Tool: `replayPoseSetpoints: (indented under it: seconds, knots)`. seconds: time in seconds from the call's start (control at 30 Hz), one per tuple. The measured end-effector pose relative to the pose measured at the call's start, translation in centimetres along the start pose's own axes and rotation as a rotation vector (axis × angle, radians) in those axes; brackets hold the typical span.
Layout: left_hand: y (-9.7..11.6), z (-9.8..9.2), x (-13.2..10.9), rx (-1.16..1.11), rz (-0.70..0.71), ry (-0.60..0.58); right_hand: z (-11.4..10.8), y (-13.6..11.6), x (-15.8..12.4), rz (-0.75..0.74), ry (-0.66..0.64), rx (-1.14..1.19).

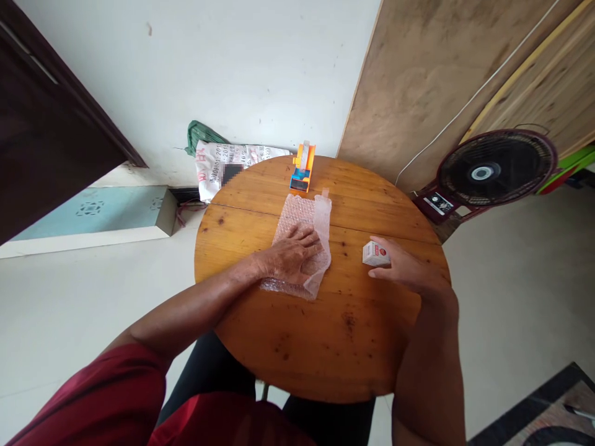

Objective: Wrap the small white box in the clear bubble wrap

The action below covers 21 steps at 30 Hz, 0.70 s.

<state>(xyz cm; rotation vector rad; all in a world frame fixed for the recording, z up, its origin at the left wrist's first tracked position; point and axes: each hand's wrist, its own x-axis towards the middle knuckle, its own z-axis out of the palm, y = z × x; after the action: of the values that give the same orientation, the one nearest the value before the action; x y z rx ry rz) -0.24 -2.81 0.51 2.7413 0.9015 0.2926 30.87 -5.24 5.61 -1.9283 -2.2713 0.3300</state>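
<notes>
My left hand [297, 251] lies flat with fingers spread on a sheet of clear bubble wrap [292, 214]. The wrap's right side is folded over into a loose strip, and the palm covers its middle. Toward the table's right side, my right hand [402, 266] has its thumb and fingers on either side of a small white box [372, 253] with a red mark. The box rests on the table or just above it; I cannot tell which. Beyond the wrap stands an orange and blue tape dispenser [302, 167] with a roll of clear tape.
The round wooden table [325, 353] has its far edge near a white wall. Behind it on the left is a printed white sack [209, 167] with a green bag [202, 133]. A dark fan [497, 167] stands to the right, and a pale blue box [93, 214] lies left.
</notes>
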Motion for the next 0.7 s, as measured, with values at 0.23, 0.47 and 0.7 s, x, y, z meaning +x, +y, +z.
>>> replayPoseSetpoints:
  seconds: [0.23, 0.47, 0.7]
  knots:
    - [-0.2, 0.0, -0.1, -0.017, 0.007, -0.004, -0.9, -2.1, 0.8, 0.166, -0.028, -0.01]
    - [-0.1, 0.2, -0.1, -0.006, -0.008, -0.055, -1.9, -6.8, -1.2, -0.024, 0.192, 0.815]
    - [-0.9, 0.9, 0.1, -0.002, -0.077, -0.121, 1.5, -13.8, -1.9, -0.399, -0.271, 0.898]
